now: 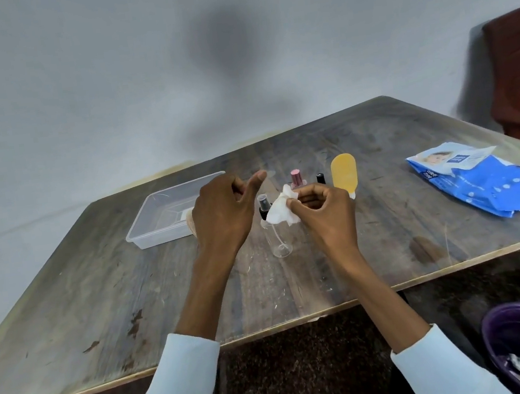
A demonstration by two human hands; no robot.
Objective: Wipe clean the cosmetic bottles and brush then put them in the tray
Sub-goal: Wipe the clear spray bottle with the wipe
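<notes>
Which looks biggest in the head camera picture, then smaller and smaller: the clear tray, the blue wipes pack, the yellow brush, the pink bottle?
1. Blue wipes pack
2. Clear tray, though it sits farther back, so this order is unsure
3. Yellow brush
4. Pink bottle, partly hidden

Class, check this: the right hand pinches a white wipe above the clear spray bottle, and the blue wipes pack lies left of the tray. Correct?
Not quite. The head view shows the blue wipes pack lying far right of the tray. The right hand does pinch the white wipe above the clear spray bottle.
</notes>
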